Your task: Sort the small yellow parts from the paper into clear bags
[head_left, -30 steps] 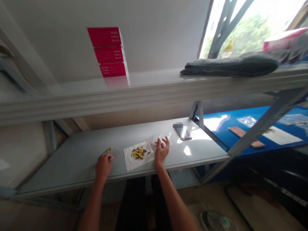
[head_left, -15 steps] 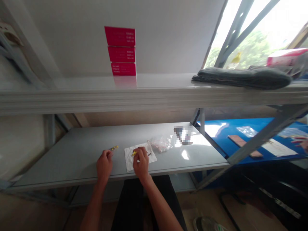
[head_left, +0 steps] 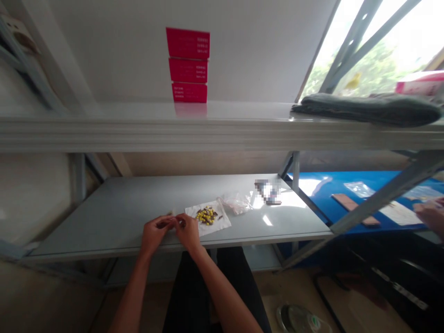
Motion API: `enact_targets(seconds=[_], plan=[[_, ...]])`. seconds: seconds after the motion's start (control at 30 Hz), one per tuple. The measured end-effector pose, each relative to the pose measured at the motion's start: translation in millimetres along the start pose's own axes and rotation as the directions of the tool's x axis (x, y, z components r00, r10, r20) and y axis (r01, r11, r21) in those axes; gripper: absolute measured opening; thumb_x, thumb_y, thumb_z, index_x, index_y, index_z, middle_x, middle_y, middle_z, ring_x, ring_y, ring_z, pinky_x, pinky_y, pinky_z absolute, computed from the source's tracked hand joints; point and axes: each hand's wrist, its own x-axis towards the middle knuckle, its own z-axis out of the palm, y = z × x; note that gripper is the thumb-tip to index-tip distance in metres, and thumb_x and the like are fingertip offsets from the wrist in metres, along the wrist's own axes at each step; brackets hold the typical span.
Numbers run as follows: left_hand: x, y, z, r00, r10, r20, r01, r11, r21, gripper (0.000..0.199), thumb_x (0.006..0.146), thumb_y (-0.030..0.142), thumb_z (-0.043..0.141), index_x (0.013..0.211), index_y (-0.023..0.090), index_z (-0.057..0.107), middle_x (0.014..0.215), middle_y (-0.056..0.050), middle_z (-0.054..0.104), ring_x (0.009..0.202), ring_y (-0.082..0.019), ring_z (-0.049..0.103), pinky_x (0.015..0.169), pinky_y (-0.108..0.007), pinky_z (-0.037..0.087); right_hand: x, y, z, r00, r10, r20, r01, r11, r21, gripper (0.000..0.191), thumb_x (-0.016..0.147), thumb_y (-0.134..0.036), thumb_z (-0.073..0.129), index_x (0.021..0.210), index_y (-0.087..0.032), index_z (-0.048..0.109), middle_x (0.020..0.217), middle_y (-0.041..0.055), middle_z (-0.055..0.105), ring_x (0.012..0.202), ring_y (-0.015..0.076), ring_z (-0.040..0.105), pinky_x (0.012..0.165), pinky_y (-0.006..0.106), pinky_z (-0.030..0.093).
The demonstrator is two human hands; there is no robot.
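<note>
My left hand and my right hand meet over the front of the grey tabletop, fingertips pinched together. A short beaded strand, seen at my left fingers a moment ago, is now mostly hidden behind them. Whatever my right fingertips hold is too small to make out. Just right of my right hand lies a white cloth, with a small heap of yellow and dark brown beads on it. A crumpled clear plastic bag touches the cloth's far right corner.
A blurred-out object lies at the table's back right. Above runs a shelf with stacked red boxes and a folded grey cloth. To the right, another person's hand is over a blue table with a pinkish-brown block.
My right hand has left the bead heap and moved left to meet my left hand, uncovering the beads. The strand at my left fingers has become mostly hidden. The view has shifted slightly.
</note>
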Motion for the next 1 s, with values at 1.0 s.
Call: enact_targets(seconds=[1.0], plan=[[-4.4, 8.8, 3.3, 0.991, 0.120, 0.060, -0.128, 0.982, 0.142, 0.038, 0.073, 0.050, 0.073, 0.094, 0.019, 0.079, 0.099, -0.009, 0.078, 0.085, -0.025, 0.072, 0.074, -0.035, 0.060, 0.5, 5.5, -2.4, 0.984, 0.152, -0.090, -0.113, 0.934, 0.339, 0.011, 0.081, -0.026, 0.065, 0.086, -0.018, 0.072, 0.078, 0.0028, 0.073, 0.061, 0.0149, 0.065, 0.060, 0.024, 0.052]])
